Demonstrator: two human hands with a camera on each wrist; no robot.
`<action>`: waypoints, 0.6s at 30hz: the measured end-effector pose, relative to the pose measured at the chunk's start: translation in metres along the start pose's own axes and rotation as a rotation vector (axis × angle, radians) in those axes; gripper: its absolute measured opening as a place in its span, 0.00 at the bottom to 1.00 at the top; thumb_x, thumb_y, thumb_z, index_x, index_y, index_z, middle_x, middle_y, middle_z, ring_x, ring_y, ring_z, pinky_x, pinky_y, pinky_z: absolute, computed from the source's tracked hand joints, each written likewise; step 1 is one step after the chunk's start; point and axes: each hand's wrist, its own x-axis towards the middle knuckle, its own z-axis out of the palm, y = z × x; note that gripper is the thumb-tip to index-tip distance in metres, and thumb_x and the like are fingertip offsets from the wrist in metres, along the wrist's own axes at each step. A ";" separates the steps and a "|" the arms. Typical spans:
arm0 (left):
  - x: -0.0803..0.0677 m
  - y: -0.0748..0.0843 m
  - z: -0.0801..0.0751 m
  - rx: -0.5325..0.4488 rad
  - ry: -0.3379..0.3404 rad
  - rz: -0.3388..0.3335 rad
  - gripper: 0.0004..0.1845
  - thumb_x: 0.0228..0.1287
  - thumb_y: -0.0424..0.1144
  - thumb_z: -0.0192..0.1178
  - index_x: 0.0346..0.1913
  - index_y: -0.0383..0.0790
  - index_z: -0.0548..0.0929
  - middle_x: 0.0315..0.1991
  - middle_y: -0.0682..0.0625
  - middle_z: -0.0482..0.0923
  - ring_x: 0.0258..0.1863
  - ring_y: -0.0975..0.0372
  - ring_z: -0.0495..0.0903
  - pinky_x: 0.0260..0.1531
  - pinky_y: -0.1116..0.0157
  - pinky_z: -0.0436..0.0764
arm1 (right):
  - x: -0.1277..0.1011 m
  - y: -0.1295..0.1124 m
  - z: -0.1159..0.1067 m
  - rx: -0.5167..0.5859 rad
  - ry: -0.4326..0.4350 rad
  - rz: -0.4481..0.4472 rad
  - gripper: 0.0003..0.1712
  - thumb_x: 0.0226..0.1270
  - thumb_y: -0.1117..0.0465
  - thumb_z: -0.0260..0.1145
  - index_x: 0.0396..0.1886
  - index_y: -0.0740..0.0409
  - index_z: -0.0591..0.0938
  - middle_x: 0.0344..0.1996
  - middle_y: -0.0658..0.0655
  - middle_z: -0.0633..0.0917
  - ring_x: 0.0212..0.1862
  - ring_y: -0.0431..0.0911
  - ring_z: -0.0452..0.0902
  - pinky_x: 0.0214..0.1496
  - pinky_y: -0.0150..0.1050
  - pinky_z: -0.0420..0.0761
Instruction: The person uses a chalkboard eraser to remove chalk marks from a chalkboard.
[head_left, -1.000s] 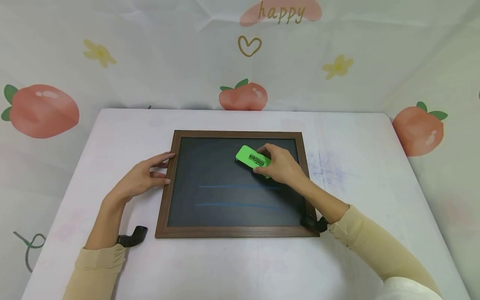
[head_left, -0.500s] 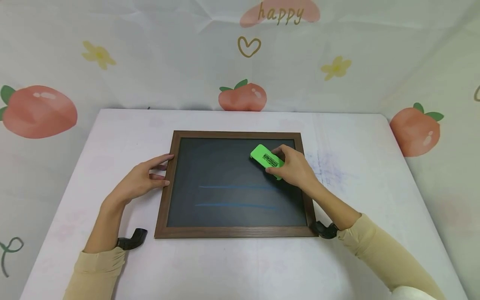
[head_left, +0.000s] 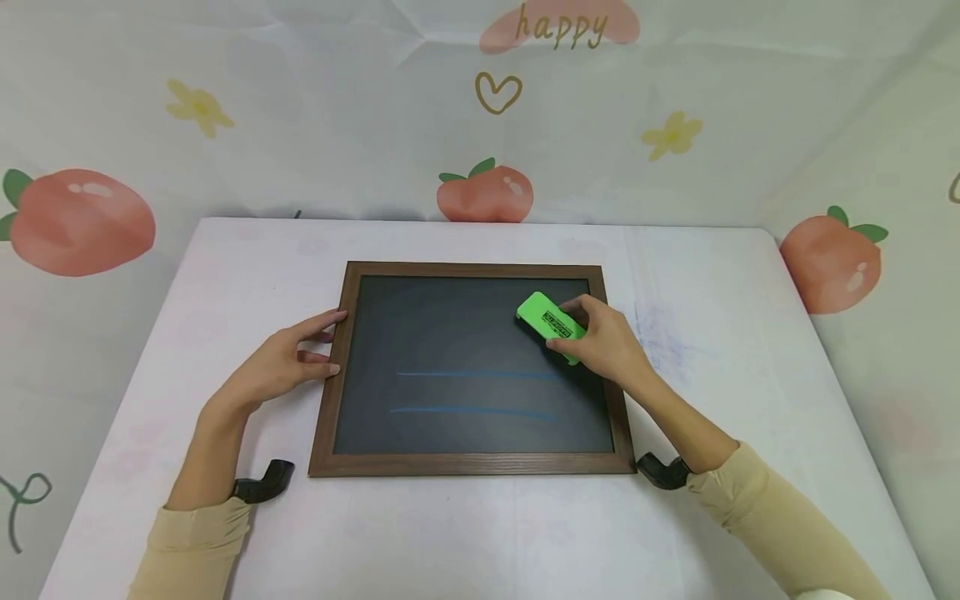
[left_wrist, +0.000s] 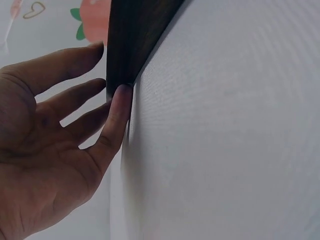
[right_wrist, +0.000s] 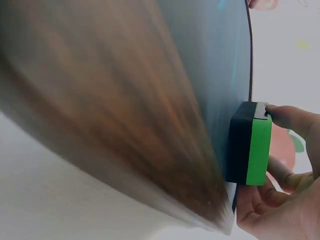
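A green eraser point(head_left: 552, 324) with a dark felt pad is gripped by its long sides in the right hand point(head_left: 604, 343) and pressed flat on the upper right of a wood-framed chalkboard point(head_left: 420, 350), above two faint blue lines point(head_left: 472, 392). It looks light and rigid, soft underneath. The left hand point(head_left: 281, 363) rests open, straight fingers against the frame's left edge, on a white table point(head_left: 750, 350).

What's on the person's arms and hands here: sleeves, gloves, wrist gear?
Long beige sleeves cover both arms to the wrists. Left hand and right hand are bare: no gloves, no rings visible. A black wrist mount sits at each cuff, the other on the right.
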 end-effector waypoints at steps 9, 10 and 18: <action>-0.003 -0.003 0.002 -0.024 -0.004 0.021 0.41 0.64 0.32 0.67 0.77 0.47 0.60 0.68 0.39 0.66 0.62 0.47 0.69 0.44 0.72 0.77 | -0.009 0.010 -0.001 0.013 0.002 -0.006 0.33 0.55 0.54 0.78 0.59 0.59 0.77 0.43 0.59 0.84 0.40 0.51 0.79 0.39 0.43 0.77; -0.003 -0.003 0.002 -0.022 -0.001 0.022 0.41 0.64 0.32 0.66 0.77 0.47 0.61 0.69 0.39 0.65 0.62 0.47 0.69 0.44 0.72 0.77 | -0.010 0.011 -0.001 0.011 -0.003 -0.004 0.33 0.55 0.54 0.78 0.60 0.59 0.77 0.43 0.60 0.84 0.39 0.51 0.79 0.38 0.44 0.77; -0.004 -0.004 0.004 -0.020 -0.004 0.016 0.41 0.63 0.30 0.66 0.77 0.48 0.61 0.69 0.38 0.64 0.61 0.46 0.71 0.43 0.71 0.78 | -0.019 0.011 -0.001 0.006 -0.027 0.007 0.33 0.55 0.55 0.78 0.59 0.60 0.77 0.44 0.60 0.85 0.41 0.51 0.79 0.41 0.44 0.77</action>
